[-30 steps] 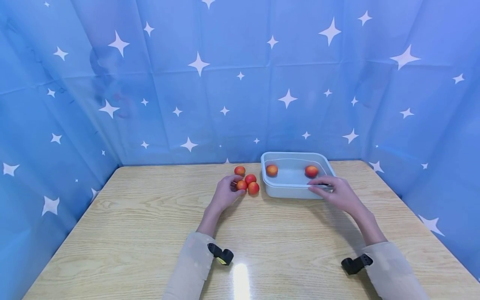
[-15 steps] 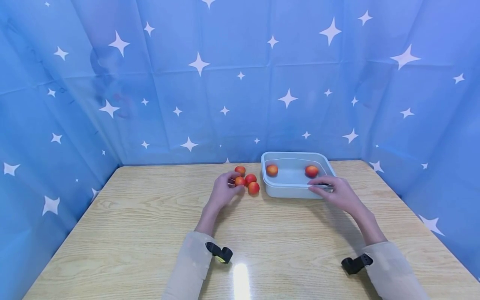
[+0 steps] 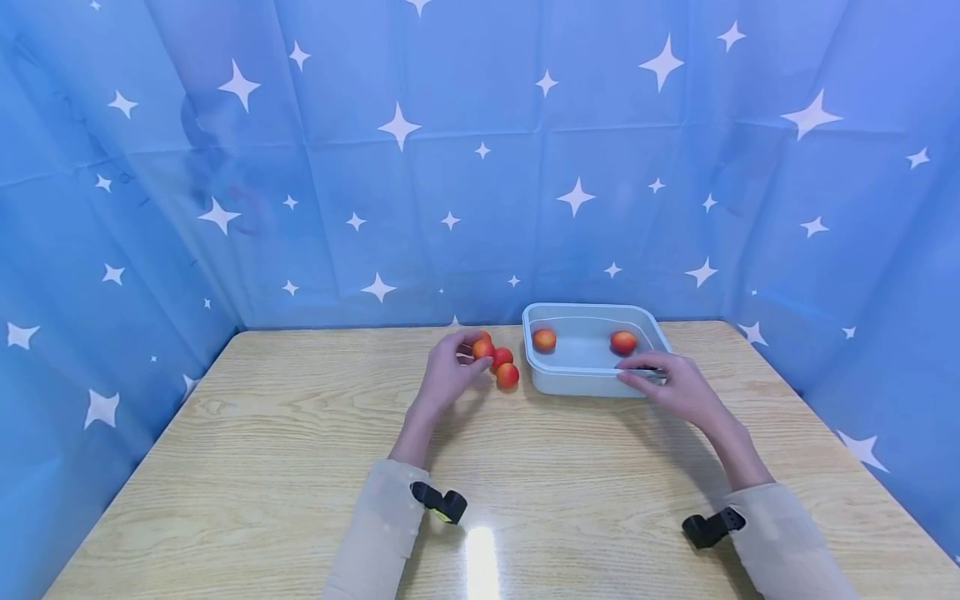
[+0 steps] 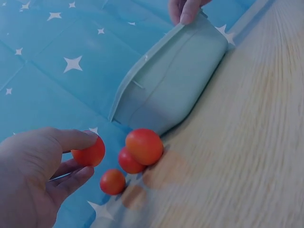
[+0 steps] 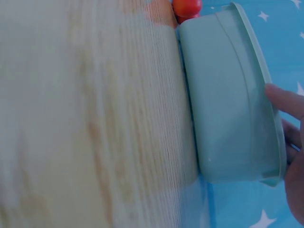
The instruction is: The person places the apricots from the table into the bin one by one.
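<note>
My left hand (image 3: 447, 373) pinches a round red-orange fruit (image 4: 89, 154) between thumb and fingers; in the left wrist view it is apart from the other fruits. Beside it on the table sit three more such fruits, a front one (image 3: 507, 376), a middle one (image 3: 502, 359) and a back one (image 4: 113, 182), which the held fruit partly hides in the head view. To their right stands a pale blue plastic container (image 3: 585, 384). Inside lie two fruits, one at the left (image 3: 544, 340) and one at the right (image 3: 623, 342). My right hand (image 3: 675, 388) pinches the container's front rim.
The wooden table (image 3: 285, 467) reaches back to a blue curtain (image 3: 480, 167) with white stars, which also hangs along both sides. The container stands near the table's back edge. A black wrist camera (image 3: 441, 503) sits on the left sleeve, another (image 3: 712, 528) on the right.
The left hand has moved slightly back and lifted the pinched fruit off the cluster, over the back fruit. The right hand and container have stayed in place.
</note>
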The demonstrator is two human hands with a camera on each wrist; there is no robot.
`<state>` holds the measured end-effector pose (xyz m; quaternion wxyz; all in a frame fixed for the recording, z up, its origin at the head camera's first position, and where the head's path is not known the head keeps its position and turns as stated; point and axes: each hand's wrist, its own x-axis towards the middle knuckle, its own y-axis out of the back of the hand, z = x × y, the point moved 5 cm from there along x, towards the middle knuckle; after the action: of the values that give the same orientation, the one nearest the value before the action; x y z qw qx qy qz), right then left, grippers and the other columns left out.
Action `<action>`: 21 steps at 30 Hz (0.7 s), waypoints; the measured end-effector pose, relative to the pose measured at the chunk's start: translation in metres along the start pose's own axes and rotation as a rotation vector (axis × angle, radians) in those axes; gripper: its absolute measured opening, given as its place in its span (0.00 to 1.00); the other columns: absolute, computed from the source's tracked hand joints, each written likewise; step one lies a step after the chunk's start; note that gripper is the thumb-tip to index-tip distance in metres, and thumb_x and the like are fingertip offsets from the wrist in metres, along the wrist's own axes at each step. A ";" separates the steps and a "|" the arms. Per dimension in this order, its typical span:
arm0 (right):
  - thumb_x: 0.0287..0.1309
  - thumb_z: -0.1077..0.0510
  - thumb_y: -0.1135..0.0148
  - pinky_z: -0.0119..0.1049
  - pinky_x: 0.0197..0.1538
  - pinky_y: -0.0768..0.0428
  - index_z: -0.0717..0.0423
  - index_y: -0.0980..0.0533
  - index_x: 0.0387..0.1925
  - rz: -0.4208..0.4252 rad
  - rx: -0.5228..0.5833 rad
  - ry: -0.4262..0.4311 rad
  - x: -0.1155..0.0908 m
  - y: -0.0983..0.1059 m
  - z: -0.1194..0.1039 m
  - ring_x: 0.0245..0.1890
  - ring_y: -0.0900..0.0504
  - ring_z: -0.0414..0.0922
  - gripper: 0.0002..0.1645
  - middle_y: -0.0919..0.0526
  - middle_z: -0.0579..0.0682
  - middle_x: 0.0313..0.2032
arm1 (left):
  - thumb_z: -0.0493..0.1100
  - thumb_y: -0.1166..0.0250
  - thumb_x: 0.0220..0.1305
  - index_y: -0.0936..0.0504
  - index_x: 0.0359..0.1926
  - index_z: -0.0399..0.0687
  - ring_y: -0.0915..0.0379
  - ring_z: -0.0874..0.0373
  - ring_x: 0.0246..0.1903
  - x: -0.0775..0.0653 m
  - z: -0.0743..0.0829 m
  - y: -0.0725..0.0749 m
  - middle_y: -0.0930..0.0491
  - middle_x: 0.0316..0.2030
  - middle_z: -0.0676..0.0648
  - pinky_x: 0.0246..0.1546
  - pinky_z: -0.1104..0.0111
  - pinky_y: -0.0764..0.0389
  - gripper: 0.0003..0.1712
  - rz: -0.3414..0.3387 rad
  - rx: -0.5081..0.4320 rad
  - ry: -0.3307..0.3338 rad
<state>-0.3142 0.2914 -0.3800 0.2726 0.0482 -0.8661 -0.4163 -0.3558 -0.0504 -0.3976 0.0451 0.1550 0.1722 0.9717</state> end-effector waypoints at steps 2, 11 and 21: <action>0.63 0.57 0.30 0.31 0.41 0.23 0.51 0.14 0.45 0.000 0.000 0.001 0.000 0.000 0.000 0.38 0.22 0.37 0.09 0.13 0.46 0.41 | 0.38 0.30 0.65 0.22 0.62 0.42 0.24 0.52 0.49 0.000 0.004 0.000 0.21 0.50 0.47 0.52 0.63 0.19 0.25 0.000 0.000 -0.003; 0.62 0.57 0.29 0.34 0.42 0.22 0.50 0.13 0.44 0.006 -0.006 -0.006 0.001 0.001 -0.001 0.39 0.21 0.35 0.09 0.13 0.46 0.41 | 0.37 0.29 0.64 0.21 0.60 0.39 0.22 0.51 0.45 0.005 0.021 -0.003 0.20 0.50 0.45 0.50 0.62 0.18 0.24 0.019 -0.010 -0.048; 0.62 0.57 0.29 0.28 0.43 0.23 0.49 0.13 0.43 0.012 -0.008 0.003 0.002 0.000 -0.001 0.40 0.20 0.34 0.08 0.12 0.45 0.40 | 0.35 0.28 0.62 0.21 0.58 0.36 0.22 0.51 0.45 0.006 0.035 -0.005 0.19 0.47 0.44 0.50 0.62 0.17 0.24 0.023 -0.056 -0.101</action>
<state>-0.3154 0.2905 -0.3790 0.2765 0.0427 -0.8643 -0.4179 -0.3509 -0.0342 -0.3665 0.0469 0.2045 0.1406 0.9676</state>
